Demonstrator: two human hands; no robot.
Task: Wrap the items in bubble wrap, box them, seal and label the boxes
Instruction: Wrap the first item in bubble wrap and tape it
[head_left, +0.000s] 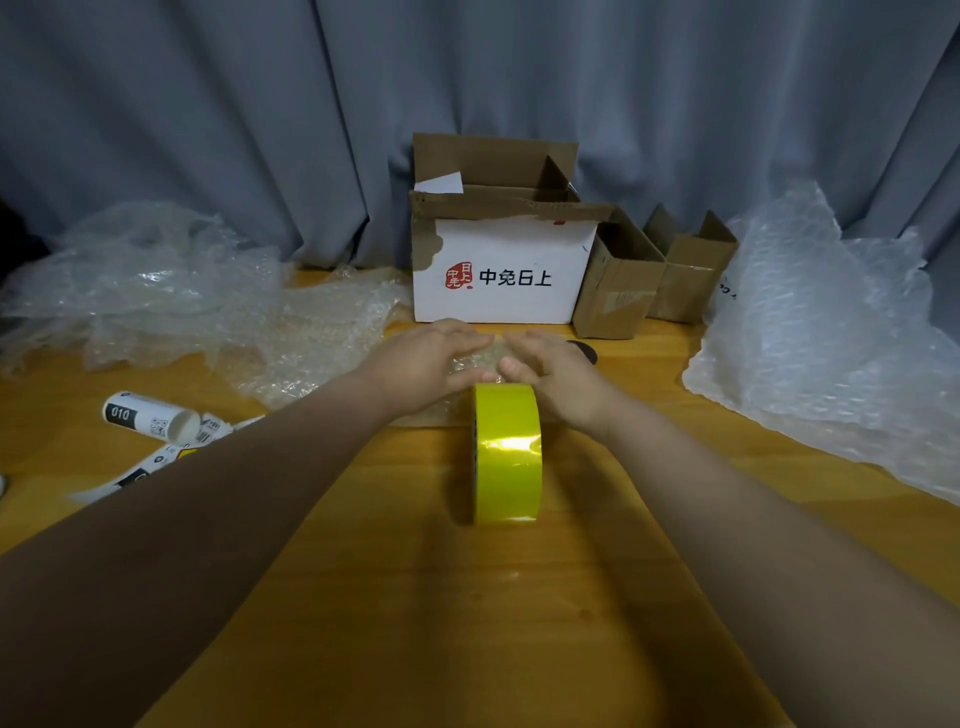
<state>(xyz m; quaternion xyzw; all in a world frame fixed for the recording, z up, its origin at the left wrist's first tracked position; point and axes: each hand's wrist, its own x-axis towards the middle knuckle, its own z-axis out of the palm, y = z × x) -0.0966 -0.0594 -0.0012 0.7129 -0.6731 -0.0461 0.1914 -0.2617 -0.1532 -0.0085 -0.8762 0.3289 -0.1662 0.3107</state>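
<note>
Left grip, right grip flat, pressing bubble wrap.

light: dim, perhaps from overhead | glare: tape roll | edges: bowed, dark | focus: soft

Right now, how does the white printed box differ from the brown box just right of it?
The white box has a white front with a red seal and black characters; the brown box is plain cardboard. The white box is taller and wider than the brown box. The white box faces the camera squarely; the brown box is turned at an angle. Both have open top flaps and stand on the table.
</note>
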